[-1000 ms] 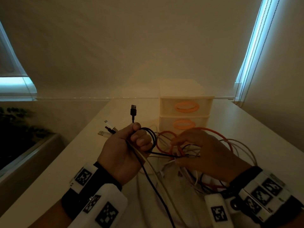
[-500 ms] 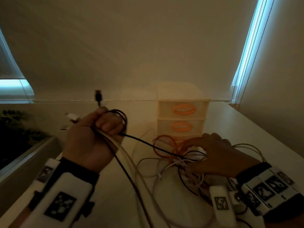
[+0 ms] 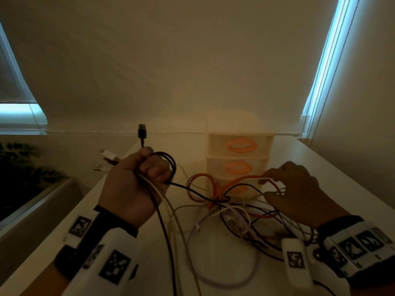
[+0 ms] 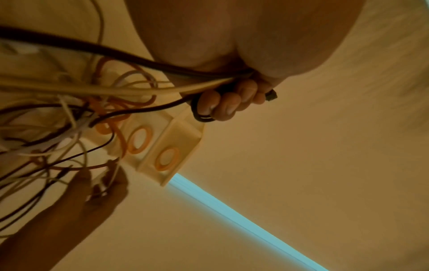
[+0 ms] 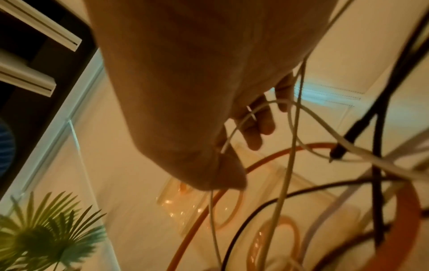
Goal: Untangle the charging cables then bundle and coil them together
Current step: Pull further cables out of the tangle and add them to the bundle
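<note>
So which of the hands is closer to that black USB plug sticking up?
Left. The left hand grips the black cable just below the black USB plug. The right hand is off to the right, in the tangled pile of cables.

Both hands are bare. On the left wrist (image 3: 102, 248) a black band is worn, and white blocks printed with square black-and-white markers are fixed on it. The same kind of black band with white marker blocks is seen on the right wrist (image 3: 350, 248). One separate white block with a single marker is placed beside it, toward the middle.
</note>
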Tool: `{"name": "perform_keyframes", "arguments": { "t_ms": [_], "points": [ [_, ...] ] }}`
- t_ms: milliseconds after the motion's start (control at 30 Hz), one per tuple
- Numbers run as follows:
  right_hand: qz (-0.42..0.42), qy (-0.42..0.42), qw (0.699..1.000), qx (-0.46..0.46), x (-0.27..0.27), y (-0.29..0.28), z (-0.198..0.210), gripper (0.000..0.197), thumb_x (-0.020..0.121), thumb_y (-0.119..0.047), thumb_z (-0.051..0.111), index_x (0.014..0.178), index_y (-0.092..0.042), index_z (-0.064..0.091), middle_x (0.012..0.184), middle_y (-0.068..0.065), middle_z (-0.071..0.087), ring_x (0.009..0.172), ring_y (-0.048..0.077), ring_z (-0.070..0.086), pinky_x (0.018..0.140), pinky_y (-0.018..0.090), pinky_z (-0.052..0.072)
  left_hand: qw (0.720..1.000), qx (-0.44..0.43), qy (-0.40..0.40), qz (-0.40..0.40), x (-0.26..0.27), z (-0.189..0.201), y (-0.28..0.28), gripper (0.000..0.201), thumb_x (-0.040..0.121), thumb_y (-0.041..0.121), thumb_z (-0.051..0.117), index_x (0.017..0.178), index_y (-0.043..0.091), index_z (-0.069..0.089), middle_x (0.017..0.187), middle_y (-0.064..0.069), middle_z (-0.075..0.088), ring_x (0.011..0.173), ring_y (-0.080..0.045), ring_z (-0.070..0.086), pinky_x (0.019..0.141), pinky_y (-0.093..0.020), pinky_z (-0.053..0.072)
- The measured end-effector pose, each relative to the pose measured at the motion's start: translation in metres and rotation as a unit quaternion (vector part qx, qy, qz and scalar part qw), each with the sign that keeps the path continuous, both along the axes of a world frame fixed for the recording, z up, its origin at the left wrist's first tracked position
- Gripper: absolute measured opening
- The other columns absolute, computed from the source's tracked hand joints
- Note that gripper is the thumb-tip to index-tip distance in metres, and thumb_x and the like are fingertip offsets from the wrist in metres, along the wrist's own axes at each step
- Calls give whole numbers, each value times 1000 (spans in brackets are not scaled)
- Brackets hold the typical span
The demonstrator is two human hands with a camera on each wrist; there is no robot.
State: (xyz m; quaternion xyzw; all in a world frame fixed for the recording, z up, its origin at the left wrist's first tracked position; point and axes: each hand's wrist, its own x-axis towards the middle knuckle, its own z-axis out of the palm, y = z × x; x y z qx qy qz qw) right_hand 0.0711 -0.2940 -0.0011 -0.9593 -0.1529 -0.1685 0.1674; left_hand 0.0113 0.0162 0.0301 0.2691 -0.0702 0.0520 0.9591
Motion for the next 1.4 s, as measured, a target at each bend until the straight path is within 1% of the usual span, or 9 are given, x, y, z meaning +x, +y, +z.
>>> {"name": "perform_keyframes", "arguments": {
  "t_ms": [200,300,400,633,833,967,1100,1233,1400],
  "points": [
    [213,-120,962,120,-24,41,10,21,77,-20,72,92,-26,58,94,-13,48,92,12,49,80,23,42,998,-16,32,-54,-7,-6,-23,20,91,13,42,72,15,49,63,6,26,52,-11,31,51,-22,29],
    [238,-121,962,50,-29,49,9,11,77,-43,68,83,-34,68,89,-16,52,92,12,49,80,33,39,997,-27,29,-70,-11,-3,-25,23,92,13,40,72,14,50,63,6,27,52,-10,31,54,-21,27],
    [222,-65,973,-15,-25,47,6,34,75,-68,56,87,-43,75,85,-16,49,91,10,42,77,36,31,995,-29,21,-98,-14,-2,-29,24,94,14,41,73,14,50,63,7,28,52,-10,32,53,-21,29],
    [136,59,977,-153,-21,57,4,75,62,-81,13,116,-57,59,94,-20,36,103,10,28,92,33,22,984,-31,-31,-173,-17,-5,-34,23,97,15,37,79,13,51,62,5,32,54,-10,37,55,-22,33],
    [-3,25,995,-95,-7,47,4,73,60,-94,13,103,-58,61,100,-20,46,107,13,41,101,41,28,993,-53,-61,-82,-8,11,18,37,100,16,32,66,15,45,60,6,32,55,-9,35,60,-22,28],
    [-39,69,996,-43,-3,32,7,61,51,-103,12,72,-60,50,90,-19,43,102,15,44,105,48,33,985,-99,-97,-100,-2,14,63,39,104,16,30,68,11,44,63,-7,46,62,-19,46,73,-24,29],
    [-32,94,994,-46,0,26,4,75,44,-107,8,75,-54,51,89,-19,41,102,17,47,108,53,33,991,-84,-81,-73,-1,12,67,42,104,18,29,68,8,47,63,-6,46,61,-19,47,65,-32,39],
    [47,112,992,-37,-12,24,16,53,52,-89,37,87,-53,54,99,-24,44,105,9,40,109,48,30,999,-10,-40,10,-7,12,19,33,94,12,38,62,17,45,61,8,23,53,-9,29,52,-22,28],
    [149,37,983,100,-36,19,41,26,66,-44,53,92,-40,57,98,-20,56,102,1,49,85,24,41,998,43,3,-43,-10,1,-29,20,90,12,43,71,15,48,62,4,24,52,-13,30,50,-24,28]
  ]
}}
